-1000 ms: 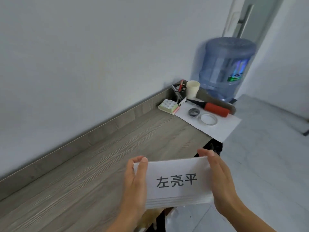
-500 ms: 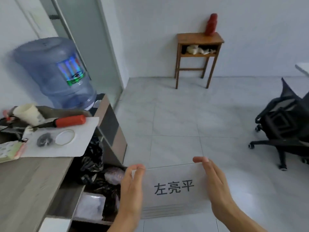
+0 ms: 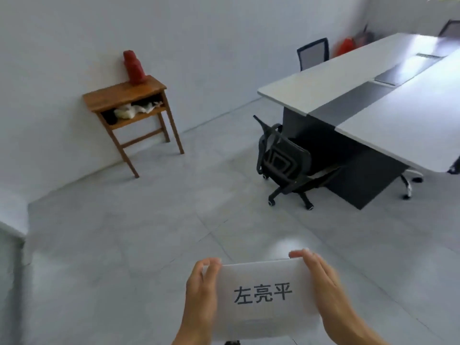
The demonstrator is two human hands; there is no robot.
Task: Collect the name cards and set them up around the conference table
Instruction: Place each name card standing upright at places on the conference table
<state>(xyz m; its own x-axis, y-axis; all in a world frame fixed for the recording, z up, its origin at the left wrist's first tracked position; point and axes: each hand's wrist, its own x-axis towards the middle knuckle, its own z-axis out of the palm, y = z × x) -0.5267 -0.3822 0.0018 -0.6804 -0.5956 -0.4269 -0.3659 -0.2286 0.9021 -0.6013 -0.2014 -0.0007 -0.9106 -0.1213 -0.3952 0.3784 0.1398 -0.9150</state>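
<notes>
Name cards (image 3: 263,298), stacked, held between my left grip (image 3: 201,295) and right grip (image 3: 326,292), one closed on each short edge; conference tabletop (image 3: 388,95) far right.

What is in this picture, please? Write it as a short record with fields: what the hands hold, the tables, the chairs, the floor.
held: stack of name cards, top one printed with three black characters
left hand: grips the stack's left edge
right hand: grips the right edge
conference table: white top, no cards visible on it
chairs: black office chair at the table's near end; another on the far side
side table: wooden, red object on top
floor: grey tiles
</notes>
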